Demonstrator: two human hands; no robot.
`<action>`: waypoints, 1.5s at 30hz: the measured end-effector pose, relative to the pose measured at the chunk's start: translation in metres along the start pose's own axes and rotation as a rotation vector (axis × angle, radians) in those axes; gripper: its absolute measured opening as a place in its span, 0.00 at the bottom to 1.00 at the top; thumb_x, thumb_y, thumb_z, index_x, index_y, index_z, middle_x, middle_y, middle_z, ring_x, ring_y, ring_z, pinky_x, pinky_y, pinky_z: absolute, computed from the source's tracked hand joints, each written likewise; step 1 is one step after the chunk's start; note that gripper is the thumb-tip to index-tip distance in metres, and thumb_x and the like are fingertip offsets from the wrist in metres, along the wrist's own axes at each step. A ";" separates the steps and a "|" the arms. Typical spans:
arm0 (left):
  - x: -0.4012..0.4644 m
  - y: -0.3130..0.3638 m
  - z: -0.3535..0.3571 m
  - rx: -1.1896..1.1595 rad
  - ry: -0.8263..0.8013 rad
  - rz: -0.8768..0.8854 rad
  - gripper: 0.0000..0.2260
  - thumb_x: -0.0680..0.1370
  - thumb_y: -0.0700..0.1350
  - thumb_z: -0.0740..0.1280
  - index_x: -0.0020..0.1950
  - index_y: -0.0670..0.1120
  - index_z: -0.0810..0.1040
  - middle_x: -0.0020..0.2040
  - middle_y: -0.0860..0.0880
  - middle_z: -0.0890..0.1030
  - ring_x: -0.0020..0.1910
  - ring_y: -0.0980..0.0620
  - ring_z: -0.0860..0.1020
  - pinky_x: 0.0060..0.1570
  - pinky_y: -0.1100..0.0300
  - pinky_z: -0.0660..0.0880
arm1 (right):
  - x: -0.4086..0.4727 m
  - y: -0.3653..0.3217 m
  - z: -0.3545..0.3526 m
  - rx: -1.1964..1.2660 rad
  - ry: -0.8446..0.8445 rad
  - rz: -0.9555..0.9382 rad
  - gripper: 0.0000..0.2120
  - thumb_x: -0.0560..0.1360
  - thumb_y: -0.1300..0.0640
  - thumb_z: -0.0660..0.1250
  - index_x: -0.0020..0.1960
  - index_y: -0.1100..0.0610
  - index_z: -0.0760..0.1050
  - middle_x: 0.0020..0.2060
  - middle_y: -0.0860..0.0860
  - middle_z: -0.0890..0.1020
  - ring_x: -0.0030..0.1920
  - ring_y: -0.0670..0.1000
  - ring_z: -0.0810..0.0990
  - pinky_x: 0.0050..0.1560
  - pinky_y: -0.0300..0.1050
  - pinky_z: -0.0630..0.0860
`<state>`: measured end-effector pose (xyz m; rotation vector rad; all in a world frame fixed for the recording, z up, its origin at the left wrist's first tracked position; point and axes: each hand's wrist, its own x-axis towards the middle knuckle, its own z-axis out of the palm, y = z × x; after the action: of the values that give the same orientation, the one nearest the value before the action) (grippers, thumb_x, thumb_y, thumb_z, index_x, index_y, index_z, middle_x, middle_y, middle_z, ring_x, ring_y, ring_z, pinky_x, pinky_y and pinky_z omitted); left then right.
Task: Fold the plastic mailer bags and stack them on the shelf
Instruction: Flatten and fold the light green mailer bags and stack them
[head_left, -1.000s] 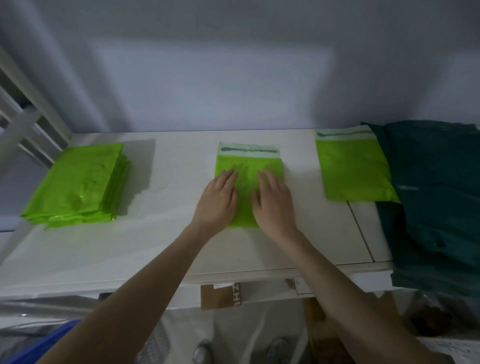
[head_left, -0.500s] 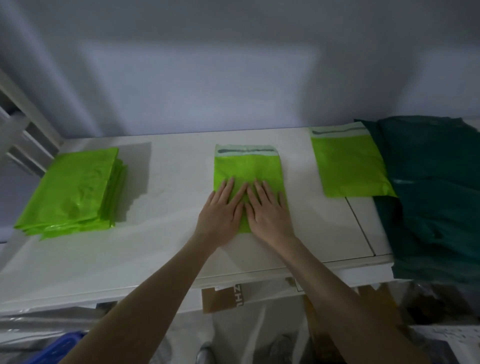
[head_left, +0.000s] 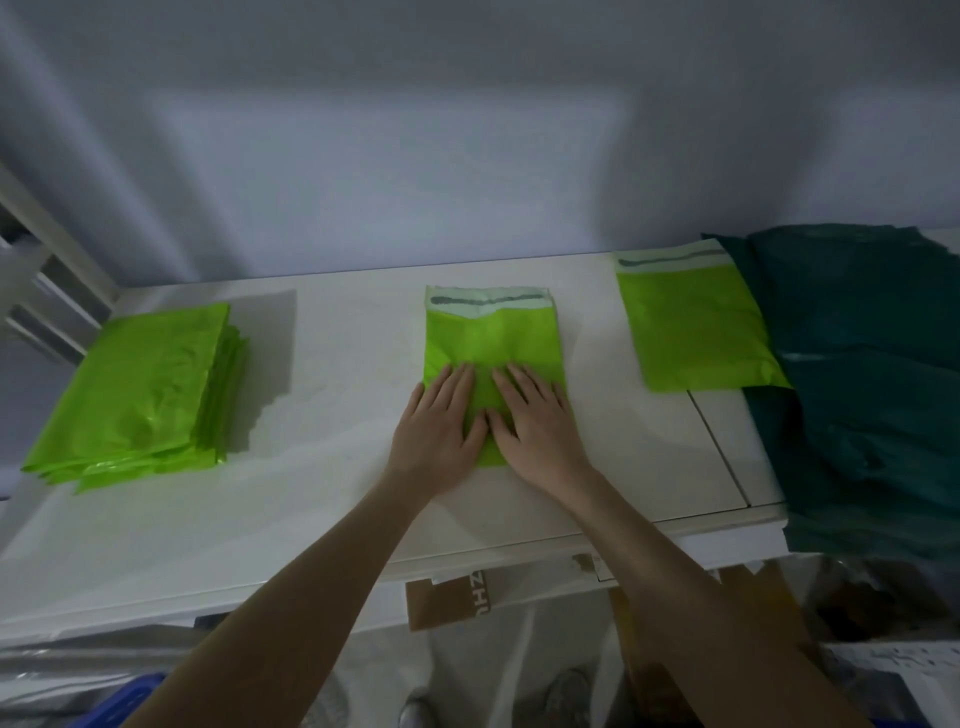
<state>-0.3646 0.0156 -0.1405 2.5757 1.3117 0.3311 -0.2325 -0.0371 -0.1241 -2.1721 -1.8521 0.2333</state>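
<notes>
A bright green mailer bag (head_left: 493, 332) lies flat in the middle of the white shelf (head_left: 332, 415), its pale adhesive strip at the far end. My left hand (head_left: 439, 431) and my right hand (head_left: 535, 423) lie side by side, palms down, fingers spread, pressing on its near half. A stack of folded green mailer bags (head_left: 140, 395) sits at the left of the shelf. Another flat green mailer bag (head_left: 691, 332) lies to the right, its right edge tucked under dark green bags.
A pile of dark green plastic bags (head_left: 862, 379) covers the shelf's right end and hangs over its front edge. A wall rises behind the shelf. White rails (head_left: 47, 291) stand at the far left. Cardboard (head_left: 452, 597) and clutter show below the shelf's front edge.
Both hands slid toward me along the middle bag, from its centre to its near end, and drew together. The bag lies flatter.
</notes>
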 end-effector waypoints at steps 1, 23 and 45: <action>0.001 0.000 -0.001 -0.007 0.002 -0.005 0.35 0.73 0.61 0.39 0.76 0.45 0.55 0.76 0.48 0.60 0.76 0.51 0.55 0.74 0.53 0.51 | 0.001 0.003 -0.002 0.012 -0.008 0.004 0.28 0.78 0.43 0.50 0.74 0.55 0.59 0.74 0.52 0.62 0.75 0.51 0.56 0.73 0.51 0.52; -0.006 -0.010 -0.004 0.050 -0.016 -0.006 0.45 0.69 0.71 0.28 0.77 0.46 0.48 0.78 0.45 0.49 0.77 0.50 0.48 0.73 0.51 0.45 | -0.010 0.021 -0.004 -0.096 -0.058 0.078 0.45 0.66 0.30 0.33 0.77 0.53 0.47 0.76 0.58 0.50 0.77 0.54 0.49 0.73 0.61 0.46; 0.085 -0.008 -0.035 0.001 -0.031 0.000 0.23 0.83 0.47 0.50 0.77 0.45 0.50 0.78 0.48 0.49 0.76 0.49 0.50 0.74 0.52 0.47 | 0.076 0.026 -0.036 0.030 0.029 0.002 0.23 0.81 0.56 0.51 0.75 0.60 0.55 0.76 0.55 0.55 0.76 0.53 0.52 0.74 0.52 0.52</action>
<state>-0.3328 0.0928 -0.1021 2.5716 1.3012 0.2891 -0.1844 0.0303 -0.0943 -2.1467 -1.8189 0.2272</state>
